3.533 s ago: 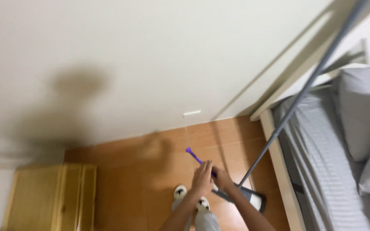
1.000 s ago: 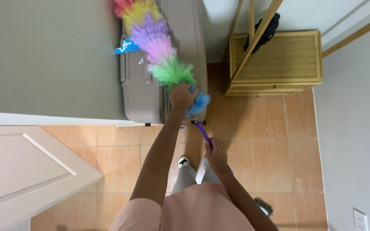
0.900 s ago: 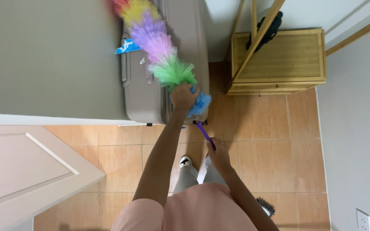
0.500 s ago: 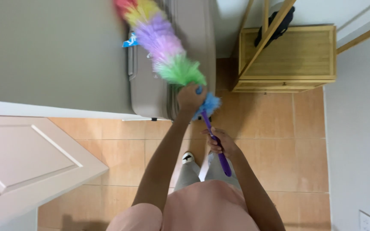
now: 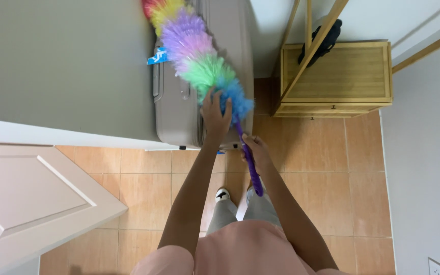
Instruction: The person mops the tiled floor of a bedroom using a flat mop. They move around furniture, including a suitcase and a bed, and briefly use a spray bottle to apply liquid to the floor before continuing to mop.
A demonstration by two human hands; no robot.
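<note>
I look straight down at a rainbow feather duster (image 5: 194, 56) with a purple handle (image 5: 250, 168). My right hand (image 5: 255, 150) grips the handle near its top. My left hand (image 5: 216, 114) is closed around the blue and green fluff at the base of the duster head. The fluffy head reaches up and left over a grey hard-shell suitcase (image 5: 179, 117) that stands on the tile floor beside a wall.
An open white panelled door (image 5: 31, 198) fills the lower left. A low wooden cabinet (image 5: 342, 81) stands at the upper right with a wooden rack's slanted legs (image 5: 311, 46) and a black object over it. Orange floor tiles (image 5: 332, 178) lie around my feet. A grey wall (image 5: 429, 153) runs along the right.
I turned from a bedside with a mop-like tool to this doorway. In the last second the duster slid down and right, and both hands shifted a little with it.
</note>
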